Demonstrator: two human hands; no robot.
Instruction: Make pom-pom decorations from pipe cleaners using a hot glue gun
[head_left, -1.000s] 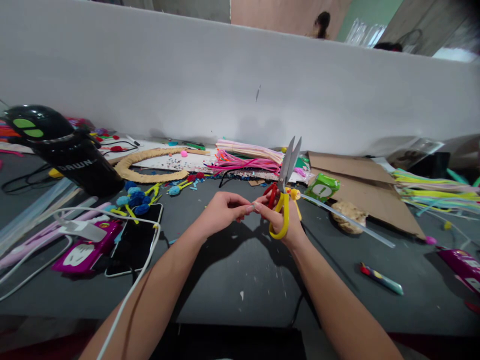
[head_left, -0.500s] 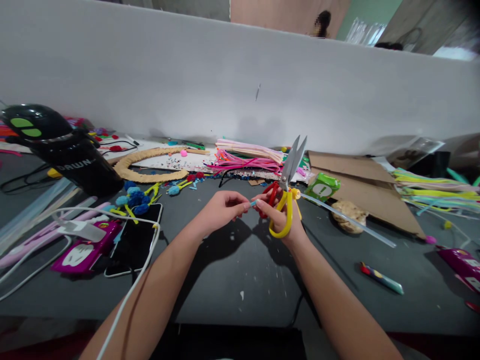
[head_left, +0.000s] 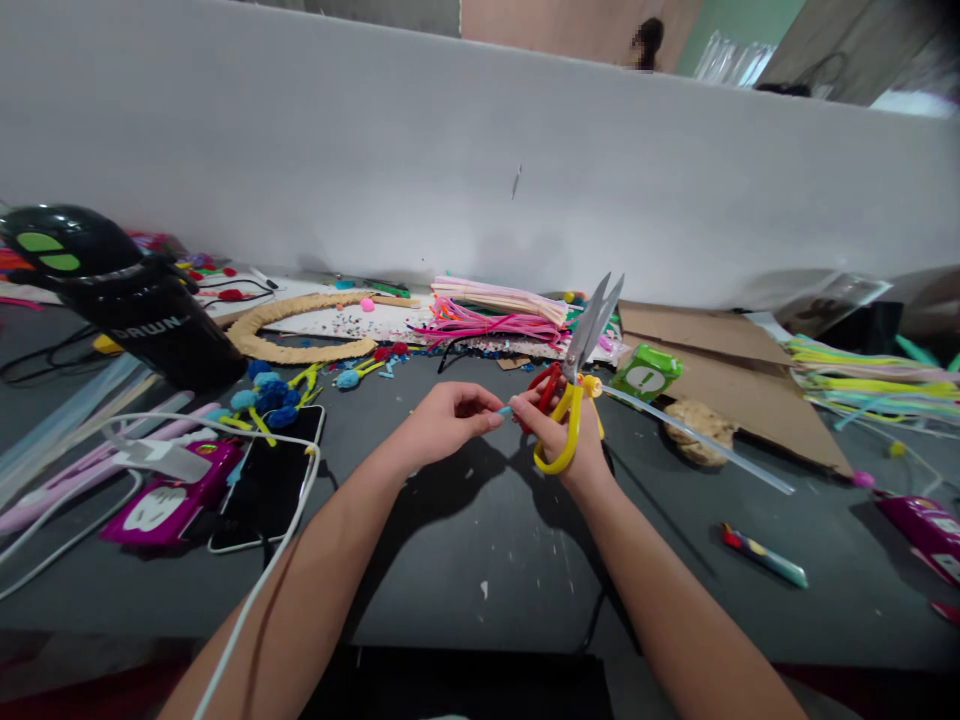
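Note:
My left hand (head_left: 442, 420) is closed in a pinch on a small light-blue piece (head_left: 505, 410) at the middle of the dark table (head_left: 465, 540). My right hand (head_left: 559, 435) touches the same piece with its fingertips and has fingers through the handles of scissors (head_left: 574, 385). One scissor handle is red, the other yellow. The steel blades point up and to the right, slightly apart. Both hands hover just above the tabletop, fingertips meeting.
A black glue gun (head_left: 120, 295) stands at the left, with a phone (head_left: 270, 480) and a white cable (head_left: 255, 590) near my left arm. Coloured pipe cleaners (head_left: 487, 320), a tan ring (head_left: 300, 335), blue pompoms (head_left: 270, 395), cardboard (head_left: 720, 370) and a clear stick (head_left: 697, 440) lie behind. A grey partition (head_left: 450, 170) closes the back.
The scissors have tilted further to the right and the blades have parted slightly. Both hands stay together on the small blue piece, which now shows between the fingertips.

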